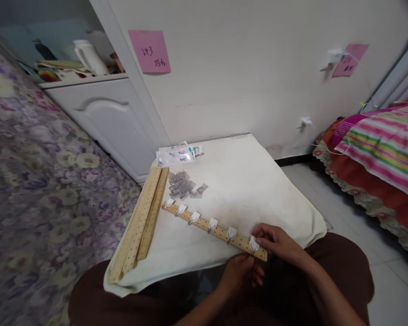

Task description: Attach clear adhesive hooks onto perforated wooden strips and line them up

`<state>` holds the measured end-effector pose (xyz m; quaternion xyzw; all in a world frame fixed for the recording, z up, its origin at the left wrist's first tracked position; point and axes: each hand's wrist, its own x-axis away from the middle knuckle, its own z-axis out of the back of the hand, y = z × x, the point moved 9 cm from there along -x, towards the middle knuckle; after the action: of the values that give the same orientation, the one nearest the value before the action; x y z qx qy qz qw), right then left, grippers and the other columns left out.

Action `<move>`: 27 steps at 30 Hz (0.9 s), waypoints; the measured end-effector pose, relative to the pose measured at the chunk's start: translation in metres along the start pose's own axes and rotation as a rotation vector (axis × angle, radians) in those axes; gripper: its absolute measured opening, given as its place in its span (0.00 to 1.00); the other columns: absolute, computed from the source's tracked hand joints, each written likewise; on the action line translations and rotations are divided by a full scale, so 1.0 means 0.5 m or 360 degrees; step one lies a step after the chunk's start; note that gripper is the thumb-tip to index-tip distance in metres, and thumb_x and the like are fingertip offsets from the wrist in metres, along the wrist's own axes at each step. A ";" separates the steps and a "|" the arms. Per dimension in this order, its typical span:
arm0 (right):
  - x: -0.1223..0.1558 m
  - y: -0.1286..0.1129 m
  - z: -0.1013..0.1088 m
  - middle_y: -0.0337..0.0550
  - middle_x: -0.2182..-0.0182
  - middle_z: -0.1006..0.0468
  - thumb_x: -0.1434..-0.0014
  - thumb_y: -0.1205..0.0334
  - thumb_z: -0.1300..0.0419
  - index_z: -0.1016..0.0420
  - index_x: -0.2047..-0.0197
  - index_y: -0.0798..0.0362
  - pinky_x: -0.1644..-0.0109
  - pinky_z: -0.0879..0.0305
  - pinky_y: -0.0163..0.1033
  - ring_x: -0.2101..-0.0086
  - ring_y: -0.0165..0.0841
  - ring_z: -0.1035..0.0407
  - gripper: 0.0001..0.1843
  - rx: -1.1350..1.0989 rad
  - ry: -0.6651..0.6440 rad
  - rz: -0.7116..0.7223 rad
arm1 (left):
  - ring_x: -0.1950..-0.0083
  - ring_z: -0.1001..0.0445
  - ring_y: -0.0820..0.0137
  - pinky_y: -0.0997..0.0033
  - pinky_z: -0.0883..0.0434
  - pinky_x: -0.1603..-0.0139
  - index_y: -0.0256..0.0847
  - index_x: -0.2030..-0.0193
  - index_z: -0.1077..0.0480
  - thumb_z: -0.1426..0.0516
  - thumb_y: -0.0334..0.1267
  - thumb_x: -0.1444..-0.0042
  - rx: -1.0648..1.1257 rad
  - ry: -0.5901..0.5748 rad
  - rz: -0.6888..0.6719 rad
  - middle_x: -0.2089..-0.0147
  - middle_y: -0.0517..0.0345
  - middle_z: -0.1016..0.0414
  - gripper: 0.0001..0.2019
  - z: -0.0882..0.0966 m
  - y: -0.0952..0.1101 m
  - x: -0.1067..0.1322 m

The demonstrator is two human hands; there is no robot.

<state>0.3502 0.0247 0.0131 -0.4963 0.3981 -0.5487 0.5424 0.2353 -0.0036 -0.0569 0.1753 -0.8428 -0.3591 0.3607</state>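
Observation:
A narrow wooden strip with rows of small holes [200, 222] lies slantwise on the cloth-covered table, its near right end jutting past the front edge. Several small white cards [213, 223] sit along it, each with a thin metal loop. My right hand [280, 242] is closed at the right end, thumb and fingers on the last white card [254, 244]. Just below that card, my left hand [240, 271] has its thumb and forefinger pinched together at the strip's lower edge. What the pinch holds is too small to tell; its other fingers are curled.
A pile of small clear pieces with metal loops [182, 184] lies behind the strip. More perforated wooden strips [139, 222] rest along the table's left side. Clear packets [177, 156] lie at the back left. The cream cloth [255, 181] covers the table, which touches the wall.

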 end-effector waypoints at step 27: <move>0.116 0.145 -0.066 0.33 0.75 0.25 0.55 0.52 0.31 0.26 0.67 0.54 0.76 0.33 0.25 0.76 0.25 0.27 0.16 -0.0996 0.0761 -0.0619 | 0.79 0.29 0.73 0.74 0.43 0.76 0.34 0.62 0.31 0.36 0.50 0.65 -0.0048 -0.0157 0.0133 0.73 0.56 0.25 0.26 0.073 -0.036 0.024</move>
<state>0.3373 -0.0431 -0.0574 -0.5615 0.5586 -0.5930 0.1449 0.2012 -0.0051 -0.0820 0.1166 -0.8606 -0.3645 0.3360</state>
